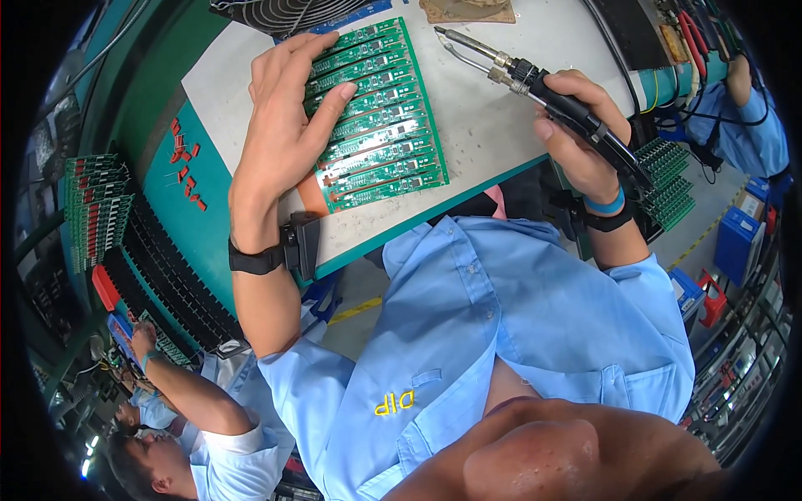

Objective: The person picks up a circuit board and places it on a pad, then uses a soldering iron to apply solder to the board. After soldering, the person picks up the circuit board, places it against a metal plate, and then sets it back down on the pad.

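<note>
A green panel of several narrow circuit boards [388, 125] lies on the white work surface in front of me. My left hand [288, 108] rests over its left side, thumb and fingers spread and lying on the boards; it covers part of that edge. My right hand [589, 129] is closed round the black handle of a soldering iron [576, 113] with a thin metal feed tube beside its barrel. The iron's tip points up and left, apart from the panel, near its far right corner. An orange-brown piece [316, 196] shows under the panel's near left corner.
Small red parts [185, 167] lie scattered on the green mat at left, beside black slotted racks [180, 259] and stacked boards [100, 209]. A fan [292, 12] stands at the far edge. More boards [668, 184] are at right. Co-workers [209, 426] are at left and far right.
</note>
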A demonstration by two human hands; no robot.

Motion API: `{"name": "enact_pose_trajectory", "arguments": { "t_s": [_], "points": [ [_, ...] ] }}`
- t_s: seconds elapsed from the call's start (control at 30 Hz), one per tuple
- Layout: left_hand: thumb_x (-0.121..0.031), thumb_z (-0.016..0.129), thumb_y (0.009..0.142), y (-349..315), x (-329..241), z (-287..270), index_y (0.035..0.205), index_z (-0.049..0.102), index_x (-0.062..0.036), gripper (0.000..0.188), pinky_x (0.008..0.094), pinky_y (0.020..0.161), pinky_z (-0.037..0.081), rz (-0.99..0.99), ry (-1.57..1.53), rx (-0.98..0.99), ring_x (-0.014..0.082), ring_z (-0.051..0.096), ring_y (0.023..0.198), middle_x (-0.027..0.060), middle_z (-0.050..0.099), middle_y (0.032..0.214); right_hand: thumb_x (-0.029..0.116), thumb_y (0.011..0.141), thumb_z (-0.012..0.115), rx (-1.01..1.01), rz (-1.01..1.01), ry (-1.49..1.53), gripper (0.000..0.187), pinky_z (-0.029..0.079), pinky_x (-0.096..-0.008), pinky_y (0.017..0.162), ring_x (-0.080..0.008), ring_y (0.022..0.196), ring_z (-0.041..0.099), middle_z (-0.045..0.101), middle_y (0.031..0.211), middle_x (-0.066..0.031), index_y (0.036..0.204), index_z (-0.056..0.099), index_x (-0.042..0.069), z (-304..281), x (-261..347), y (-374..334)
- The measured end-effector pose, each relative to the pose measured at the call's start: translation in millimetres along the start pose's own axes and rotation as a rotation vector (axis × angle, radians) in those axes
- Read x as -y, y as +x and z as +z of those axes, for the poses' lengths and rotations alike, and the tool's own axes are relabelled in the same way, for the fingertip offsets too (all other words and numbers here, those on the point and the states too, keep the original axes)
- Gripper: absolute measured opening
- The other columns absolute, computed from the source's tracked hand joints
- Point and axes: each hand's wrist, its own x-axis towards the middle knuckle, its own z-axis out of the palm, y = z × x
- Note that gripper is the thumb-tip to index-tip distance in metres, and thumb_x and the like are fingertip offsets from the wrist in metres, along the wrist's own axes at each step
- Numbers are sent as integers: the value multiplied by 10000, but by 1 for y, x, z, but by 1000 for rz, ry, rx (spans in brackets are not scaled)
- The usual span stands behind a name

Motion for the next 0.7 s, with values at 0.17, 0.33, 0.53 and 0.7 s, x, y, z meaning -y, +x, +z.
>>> {"name": "enact_pose_trajectory", "arguments": {
  "t_s": [0.17,0.33,0.53,0.7],
  "points": [
    [-176,719,954,-2,-2,-2,1400,597,-48,479,426,1148,379,-7,-21,15,340,474,1341,170,569,1418,-65,833,719,2,-4,-11,450,502,-294,845,-173,933,620,633,1062,-142,1270,608,-67,1,1,-1],
    [-164,719,946,0,-15,2,1397,598,-46,481,424,1146,380,27,-77,64,341,480,1331,158,578,1407,-66,833,718,-4,-23,-23,451,501,-287,824,-167,915,621,634,1056,-137,1271,610,-66,0,2,-1],
    [-143,720,932,-3,-19,2,1380,617,-48,470,419,1137,387,70,-91,123,328,482,1324,122,587,1407,-37,833,736,71,73,5,432,501,-275,797,-155,866,625,646,1035,-124,1250,630,-73,-1,25,-5],
    [-136,719,929,-3,-20,3,1363,635,-52,450,417,1134,390,72,-100,111,321,483,1323,111,587,1412,-42,790,759,91,110,-7,410,516,-257,750,-147,806,660,690,919,-90,1194,689,-47,3,29,-2]
  ]
}}
